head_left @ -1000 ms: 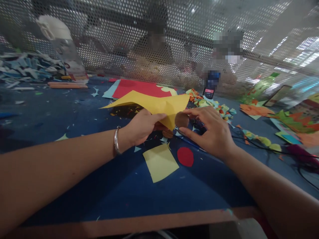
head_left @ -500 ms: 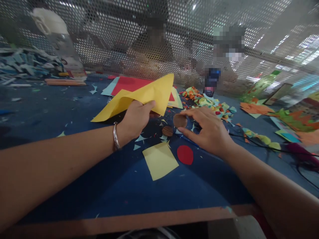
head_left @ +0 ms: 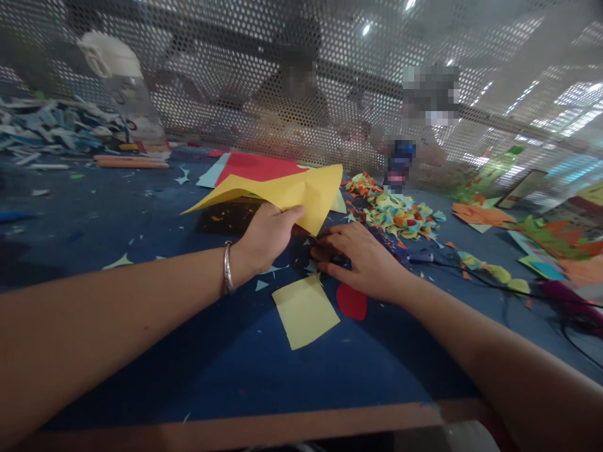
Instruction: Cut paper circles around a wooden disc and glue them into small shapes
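My left hand (head_left: 271,235) is closed on a bent yellow paper sheet (head_left: 301,193), thumb on top, lifting it off the table. My right hand (head_left: 365,257) is low over the table under the sheet's near corner, its fingers curled and its thumb below them. A brown round disc is mostly hidden in its grip, and the second disc cannot be made out. Just in front lie a pale yellow paper square (head_left: 306,314) and a red paper piece (head_left: 351,302), partly under my right hand's thumb side.
Red paper (head_left: 259,167) lies behind the yellow sheet. Heaped coloured scraps (head_left: 400,210) are at back right, near a corded tool (head_left: 419,256). A bottle (head_left: 136,107) and orange sticks (head_left: 132,162) stand and lie back left. A perforated screen (head_left: 211,63) closes the far side.
My right hand has moved left and down with the brown disc, over the spot where the second disc lay. The yellow sheet is flatter and slightly further right.
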Demonstrator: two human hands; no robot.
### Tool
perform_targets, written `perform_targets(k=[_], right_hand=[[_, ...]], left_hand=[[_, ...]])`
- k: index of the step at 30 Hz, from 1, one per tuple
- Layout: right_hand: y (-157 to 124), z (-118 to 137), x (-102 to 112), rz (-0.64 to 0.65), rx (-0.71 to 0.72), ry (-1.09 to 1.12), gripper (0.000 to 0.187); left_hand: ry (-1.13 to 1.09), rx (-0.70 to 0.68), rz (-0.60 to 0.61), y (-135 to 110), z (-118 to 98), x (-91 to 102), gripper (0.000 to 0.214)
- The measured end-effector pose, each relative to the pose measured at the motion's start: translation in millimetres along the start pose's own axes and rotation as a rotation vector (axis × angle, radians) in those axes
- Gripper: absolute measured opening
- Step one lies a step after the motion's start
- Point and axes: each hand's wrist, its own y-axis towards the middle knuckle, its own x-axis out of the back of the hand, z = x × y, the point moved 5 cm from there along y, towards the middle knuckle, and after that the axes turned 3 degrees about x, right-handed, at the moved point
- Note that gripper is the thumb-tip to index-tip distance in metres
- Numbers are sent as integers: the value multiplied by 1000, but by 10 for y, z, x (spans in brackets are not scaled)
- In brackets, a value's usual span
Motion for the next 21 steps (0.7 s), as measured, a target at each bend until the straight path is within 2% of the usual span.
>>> perform_targets(k=[2,6,13,18,21], right_hand=[[-1,-7,4,4,-9,22,29],[-4,-10,18,-2,-25,50,27],[-23,11,101,-97,-13,122,15],[0,11,20,-43,8,131,10],[4,29,30,-55,24,166,6]], left_hand=[[-46,-12,2,-5,-30,-12,6],[-131,62,20,-18,-43,-48,6],[-175,170,29,-44,-22,-65,11],[-173,138,23,-18,0,-48,14],[-172,133,12,-2,7,-40,15]])
